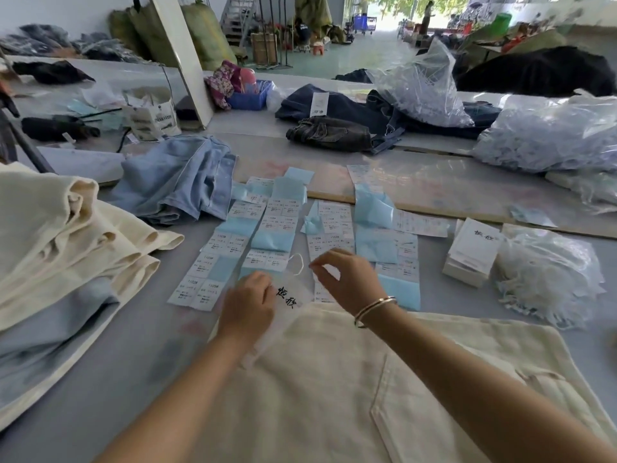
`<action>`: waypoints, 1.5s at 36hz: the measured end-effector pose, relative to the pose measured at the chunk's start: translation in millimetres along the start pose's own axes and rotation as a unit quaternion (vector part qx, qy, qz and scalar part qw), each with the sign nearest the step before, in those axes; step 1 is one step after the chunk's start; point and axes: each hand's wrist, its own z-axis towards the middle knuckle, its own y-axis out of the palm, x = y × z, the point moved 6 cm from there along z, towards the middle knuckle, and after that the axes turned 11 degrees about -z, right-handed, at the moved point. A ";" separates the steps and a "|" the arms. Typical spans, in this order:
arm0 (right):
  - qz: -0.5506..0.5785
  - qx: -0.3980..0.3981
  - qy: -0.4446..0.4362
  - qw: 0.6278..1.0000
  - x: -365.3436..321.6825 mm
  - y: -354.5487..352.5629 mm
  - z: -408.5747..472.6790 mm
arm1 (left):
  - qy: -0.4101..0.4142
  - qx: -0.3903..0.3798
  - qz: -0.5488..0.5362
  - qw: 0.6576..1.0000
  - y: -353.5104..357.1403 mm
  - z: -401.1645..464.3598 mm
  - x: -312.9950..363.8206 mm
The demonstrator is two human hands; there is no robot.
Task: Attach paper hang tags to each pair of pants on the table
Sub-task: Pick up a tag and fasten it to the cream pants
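Cream pants [334, 379] lie spread under both forearms. At their waistband the left hand [248, 304] pinches a white hang tag [287, 297], blurred, while the right hand [347, 279] pinches its string loop [297, 262]; this tag looks not yet fastened. Beyond the hands lie size sticker sheets [283, 228]; right of them wait a stack of tags [470, 252] and a bundle of strings [547, 279]. Farther off, dark jeans [334, 108] already carry a tag; light blue jeans [180, 182] show none.

A garment finishing workshop is shown: folded pants [80, 228] are piled on a long counter [133, 345], label sheets [267, 228] and a tag stack [474, 252] are laid out, and stuffed sacks [203, 31] are stacked on the concrete floor [367, 51] behind.
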 end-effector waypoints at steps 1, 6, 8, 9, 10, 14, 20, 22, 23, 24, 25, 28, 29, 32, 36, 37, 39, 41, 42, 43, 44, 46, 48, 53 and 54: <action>-0.022 -0.030 -0.002 0.999 -2.1 12.2 12.0 | 0.012 -0.018 0.036 0.999 4.9 -1.1 -2.4; -0.097 -0.147 -0.022 0.984 -12.8 78.8 53.9 | 0.056 0.003 0.079 0.995 15.6 -3.1 -9.6; -0.123 -0.183 -0.024 0.975 -13.1 98.6 62.7 | 0.052 0.007 0.072 0.996 15.4 -2.3 -12.5; -0.136 -0.198 -0.028 0.970 -12.2 106.3 65.4 | 0.053 0.004 0.073 0.996 16.0 -1.8 -13.7; -0.150 -0.210 -0.034 0.966 -11.0 112.2 67.6 | 0.052 0.000 0.077 0.996 16.7 -1.5 -14.4; -0.179 -0.219 -0.033 0.959 -5.2 116.3 72.1 | 0.038 -0.011 0.086 0.995 17.5 -0.2 -14.6; -0.200 -0.216 -0.038 0.955 -6.5 117.9 73.7 | 0.025 -0.014 0.088 0.996 14.5 -2.3 -10.8; -0.187 -0.208 -0.020 0.960 -5.1 117.5 75.7 | 0.019 -0.013 0.085 0.996 13.7 -2.3 -10.4; -0.178 -0.203 -0.007 0.963 -4.9 116.8 76.7 | 0.020 -0.011 0.084 0.996 13.2 -2.3 -10.1; -0.168 -0.197 0.006 0.966 -4.4 116.0 77.9 | 0.022 -0.010 0.084 0.996 12.9 -2.4 -9.4; -0.162 -0.190 0.019 0.968 -3.9 115.1 79.5 | 0.024 -0.009 0.083 0.996 12.7 -2.6 -9.0; -0.173 -0.165 0.049 0.970 -0.8 108.2 85.2 | 0.024 -0.006 0.078 0.997 12.4 -3.5 -7.8; -0.184 -0.163 0.048 0.968 -0.2 105.4 86.5 | 0.022 -0.005 0.079 0.997 12.3 -3.3 -7.7; -0.203 -0.187 0.006 0.961 -3.5 104.7 84.3 | 0.026 -0.005 0.081 0.996 12.4 -3.2 -6.7; -0.252 -0.220 -0.062 0.940 -8.3 111.9 79.4 | 0.031 -0.007 0.085 0.996 12.7 -2.5 -5.9; -0.270 -0.209 -0.073 0.937 -8.9 112.0 79.5 | 0.028 -0.009 0.087 0.996 12.6 -2.5 -6.3; -0.303 -0.175 -0.105 0.931 -13.0 112.7 78.3 | 0.025 -0.012 0.088 0.996 12.2 -2.8 -7.2; -0.329 -0.143 -0.133 0.924 -19.8 114.4 75.3 | 0.027 -0.006 0.077 0.997 11.9 -3.3 -7.7; -0.332 -0.132 -0.136 0.924 -21.8 114.7 74.1 | 0.028 -0.005 0.071 0.997 12.1 -3.4 -7.6; -0.330 -0.125 -0.128 0.927 -22.4 114.6 73.6 | 0.028 -0.003 0.066 0.997 12.2 -3.2 -7.2; -0.325 -0.120 -0.114 0.931 -22.7 114.1 73.7 | 0.028 -0.001 0.062 0.998 12.4 -3.2 -7.0; -0.313 -0.120 -0.080 0.939 -22.6 114.2 75.5 | 0.030 0.002 0.065 0.997 12.9 -2.9 -6.9; -0.290 -0.131 -0.038 0.947 -21.0 114.0 79.5 | 0.029 0.003 0.076 0.997 12.9 -3.3 -6.8; -0.152 -0.269 0.070 0.949 -1.2 109.5 91.4 | 0.028 0.005 0.104 0.994 12.4 -4.7 -6.8; -0.102 -0.284 0.095 0.949 4.1 105.8 93.5 | 0.032 0.005 0.102 0.994 12.6 -4.9 -6.6</action>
